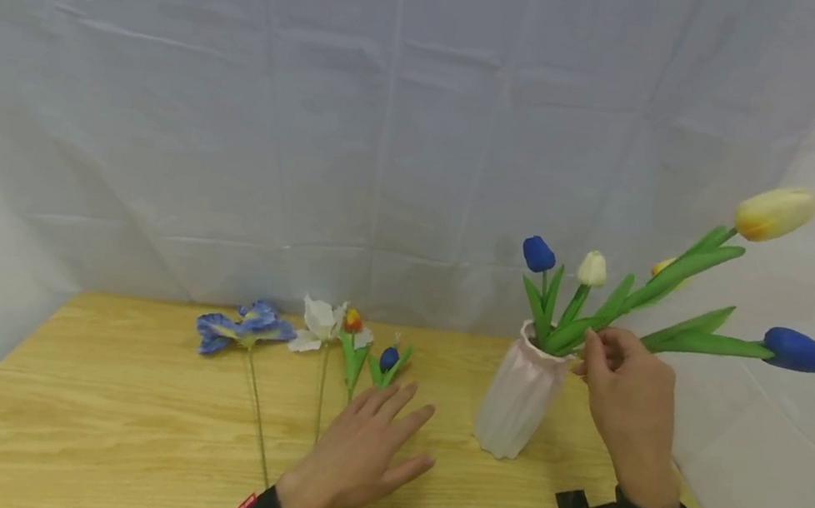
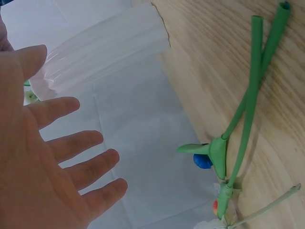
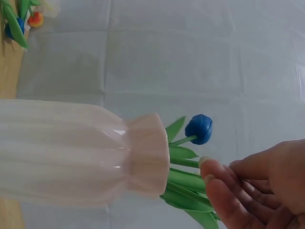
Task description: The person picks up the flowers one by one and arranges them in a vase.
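Cream and yellow, a large tulip (image 1: 774, 214) leans rightward from the mouth of the pinkish-white vase (image 1: 519, 401); the right hand (image 1: 629, 388) pinches its green stem or leaf just above the rim. The left hand (image 1: 366, 446) spreads open, gripping nothing, near a small blue tulip (image 1: 389, 359) lying on the counter (image 1: 134, 399).

Tulips (image 1: 665, 279) in vase (image 1: 517, 401); loose flowers (image 1: 320, 319) left, on table (image 1: 133, 407).

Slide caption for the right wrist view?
Right hand pinching tulip greenery just outside the mouth of a pale vase, near a blue bloom.
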`<state>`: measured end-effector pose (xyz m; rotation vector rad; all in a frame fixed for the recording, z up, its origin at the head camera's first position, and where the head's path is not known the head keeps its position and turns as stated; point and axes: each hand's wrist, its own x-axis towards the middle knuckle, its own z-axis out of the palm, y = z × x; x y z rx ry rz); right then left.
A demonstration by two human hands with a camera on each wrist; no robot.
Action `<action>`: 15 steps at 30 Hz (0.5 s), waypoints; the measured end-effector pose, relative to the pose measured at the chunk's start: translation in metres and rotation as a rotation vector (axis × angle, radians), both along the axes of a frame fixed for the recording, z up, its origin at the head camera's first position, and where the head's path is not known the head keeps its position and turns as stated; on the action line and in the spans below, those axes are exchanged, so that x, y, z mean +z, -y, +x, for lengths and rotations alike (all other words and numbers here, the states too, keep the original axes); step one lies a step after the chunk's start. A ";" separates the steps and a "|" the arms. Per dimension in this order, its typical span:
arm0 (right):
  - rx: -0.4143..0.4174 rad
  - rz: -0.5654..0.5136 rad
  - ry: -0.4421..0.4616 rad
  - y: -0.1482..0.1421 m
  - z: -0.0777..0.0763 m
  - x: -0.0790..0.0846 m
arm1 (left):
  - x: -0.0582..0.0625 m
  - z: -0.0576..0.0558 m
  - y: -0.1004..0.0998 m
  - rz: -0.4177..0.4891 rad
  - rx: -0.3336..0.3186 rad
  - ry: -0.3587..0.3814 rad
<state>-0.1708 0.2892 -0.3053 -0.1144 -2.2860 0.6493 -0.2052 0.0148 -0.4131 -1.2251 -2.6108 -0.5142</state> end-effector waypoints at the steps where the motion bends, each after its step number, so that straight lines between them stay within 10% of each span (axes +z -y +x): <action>1: 0.009 0.003 0.010 0.000 -0.001 -0.001 | -0.001 0.000 0.001 -0.005 0.002 0.009; 15: 0.035 -0.064 0.212 0.004 0.002 -0.018 | -0.009 0.000 0.009 0.001 0.035 0.064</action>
